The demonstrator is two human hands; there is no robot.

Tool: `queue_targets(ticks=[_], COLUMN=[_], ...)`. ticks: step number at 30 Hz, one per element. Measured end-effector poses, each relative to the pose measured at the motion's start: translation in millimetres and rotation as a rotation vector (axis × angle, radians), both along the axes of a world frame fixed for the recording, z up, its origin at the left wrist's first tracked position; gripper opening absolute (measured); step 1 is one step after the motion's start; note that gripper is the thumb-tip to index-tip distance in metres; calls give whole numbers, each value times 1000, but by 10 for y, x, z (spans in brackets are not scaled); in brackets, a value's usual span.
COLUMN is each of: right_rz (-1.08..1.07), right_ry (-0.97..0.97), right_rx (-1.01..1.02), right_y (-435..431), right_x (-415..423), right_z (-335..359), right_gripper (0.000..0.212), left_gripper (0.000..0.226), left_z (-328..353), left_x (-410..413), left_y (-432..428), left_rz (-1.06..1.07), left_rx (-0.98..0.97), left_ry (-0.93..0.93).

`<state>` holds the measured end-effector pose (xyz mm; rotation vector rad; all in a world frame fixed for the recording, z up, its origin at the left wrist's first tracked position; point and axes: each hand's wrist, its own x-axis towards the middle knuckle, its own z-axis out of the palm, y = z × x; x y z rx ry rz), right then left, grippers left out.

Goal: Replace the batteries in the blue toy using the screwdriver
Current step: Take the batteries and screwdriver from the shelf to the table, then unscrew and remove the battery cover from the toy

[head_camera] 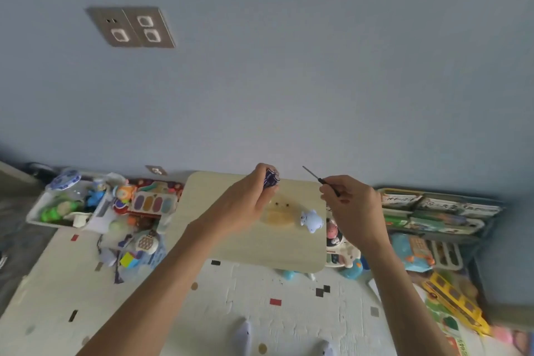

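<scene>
My left hand [250, 200] is raised above the small wooden table [231, 240] and closed around a few dark blue batteries [271, 178], whose ends stick out past my fingertips. To the right, my right hand [351, 205] pinches a thin screwdriver [319, 180] whose metal shaft points up and to the left. The pale blue animal-shaped toy [311, 219] lies on the table's right side, below and between both hands. A yellowish translucent shape with small dark dots [278, 214] lies on the table just left of the toy.
A white bin of toys [65, 205] and loose toys [138, 228] crowd the floor left of the table. Books in a rack [433, 208], a yellow bus toy [456, 303] and other toys lie to the right. A speckled play mat [260, 298] covers the floor; socked feet [245, 335] show below.
</scene>
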<state>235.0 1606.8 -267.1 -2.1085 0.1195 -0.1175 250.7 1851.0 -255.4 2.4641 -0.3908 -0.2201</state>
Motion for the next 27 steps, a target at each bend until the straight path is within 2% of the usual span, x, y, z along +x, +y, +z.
queue_targets(ticks=[4, 10, 15, 17, 20, 23, 27], right_rz=[13, 71, 122, 176, 252, 327, 351], right_ry=[1, -3, -139, -217, -312, -414, -505], right_rx=[-67, -116, -168, -238, -321, -364, -388], right_y=[-18, -224, -350, -357, -351, -298, -265], right_x=[170, 363, 561, 557, 578, 557, 520], right_z=[-1133, -3079, -4369, -4719, -5093, -5285, -5399], right_gripper=[12, 12, 14, 16, 16, 13, 13], left_gripper=[19, 16, 19, 18, 25, 40, 44], left_z=[-1180, -3439, -5032, -5433, -5824, -5993, -6061], left_x=[200, 415, 548, 531, 606, 587, 568], left_y=[41, 21, 15, 25, 99, 166, 201], left_rz=[-72, -217, -375, -446, -484, -483, -472], left_rx=[98, 273, 467, 520, 542, 540, 535], left_ry=[29, 46, -35, -87, -291, -434, -485])
